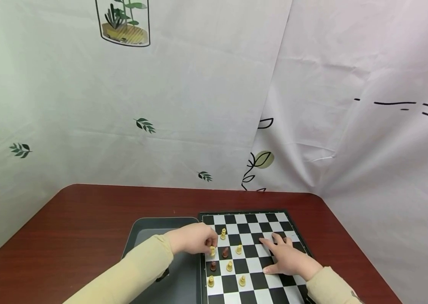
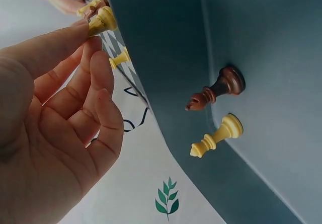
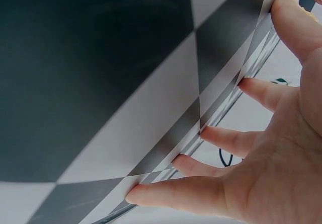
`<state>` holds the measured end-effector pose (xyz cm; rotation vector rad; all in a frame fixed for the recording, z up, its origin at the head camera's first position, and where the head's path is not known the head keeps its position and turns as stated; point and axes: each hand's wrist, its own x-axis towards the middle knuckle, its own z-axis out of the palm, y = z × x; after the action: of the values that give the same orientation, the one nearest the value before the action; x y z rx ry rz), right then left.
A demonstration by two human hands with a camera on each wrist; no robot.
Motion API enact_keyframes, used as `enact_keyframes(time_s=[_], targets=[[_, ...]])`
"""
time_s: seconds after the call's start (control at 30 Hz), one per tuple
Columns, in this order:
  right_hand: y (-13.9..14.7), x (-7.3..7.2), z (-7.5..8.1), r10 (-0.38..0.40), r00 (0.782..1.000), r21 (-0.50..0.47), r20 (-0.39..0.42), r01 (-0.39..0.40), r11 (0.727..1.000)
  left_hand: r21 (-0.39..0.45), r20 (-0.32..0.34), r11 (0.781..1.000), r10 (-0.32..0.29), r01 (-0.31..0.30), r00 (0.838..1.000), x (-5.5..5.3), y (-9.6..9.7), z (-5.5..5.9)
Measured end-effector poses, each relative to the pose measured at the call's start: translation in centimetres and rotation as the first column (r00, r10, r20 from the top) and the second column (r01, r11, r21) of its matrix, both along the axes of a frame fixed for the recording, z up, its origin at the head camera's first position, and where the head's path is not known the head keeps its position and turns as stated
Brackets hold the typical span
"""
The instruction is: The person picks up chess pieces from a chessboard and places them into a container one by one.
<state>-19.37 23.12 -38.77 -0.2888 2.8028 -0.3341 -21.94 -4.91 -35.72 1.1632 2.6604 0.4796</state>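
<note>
My left hand (image 1: pixel 195 238) pinches a yellow chess piece (image 2: pixel 102 22) between thumb and fingertips, at the left edge of the checkered chessboard (image 1: pixel 253 265). In the head view the fingers partly cover this piece, and its base seems to be on or just above a square. Close by stand two dark brown pieces (image 1: pixel 225 252) and several other yellow pieces (image 1: pixel 229 266). My right hand (image 1: pixel 290 257) lies over the board's right half, fingers spread. Its fingertips (image 3: pixel 133 196) touch the squares, with nothing held.
Left of the board sits a grey tray (image 1: pixel 183 278), partly under my left forearm. In the left wrist view a brown bishop (image 2: pixel 216 90) and a yellow crowned piece (image 2: pixel 219 136) stand in it. The reddish-brown table (image 1: pixel 85 232) meets a white printed cloth (image 1: pixel 199 84) behind.
</note>
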Motion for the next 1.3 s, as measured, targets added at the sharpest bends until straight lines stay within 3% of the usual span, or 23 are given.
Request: enact_keyframes(time_s=[0.63, 0.87, 1.3], targets=[[0.0, 0.0, -0.2, -0.017, 1.0, 0.004, 0.022, 0.017, 1.0, 0.058, -0.027, 0.998, 0.023, -0.022, 0.999, 0.1, -1.6, 0.9], [0.0, 0.0, -0.2, -0.016, 1.0, 0.011, 0.019, 0.016, 1.0, 0.089, -0.007, 0.995, 0.048, -0.047, 0.999, 0.2, -2.2, 1.3], [-0.2, 0.1, 0.1, -0.012, 1.0, 0.006, 0.011, 0.012, 1.0, 0.097, -0.011, 0.994, 0.041, -0.04, 0.999, 0.3, -3.7, 1.2]])
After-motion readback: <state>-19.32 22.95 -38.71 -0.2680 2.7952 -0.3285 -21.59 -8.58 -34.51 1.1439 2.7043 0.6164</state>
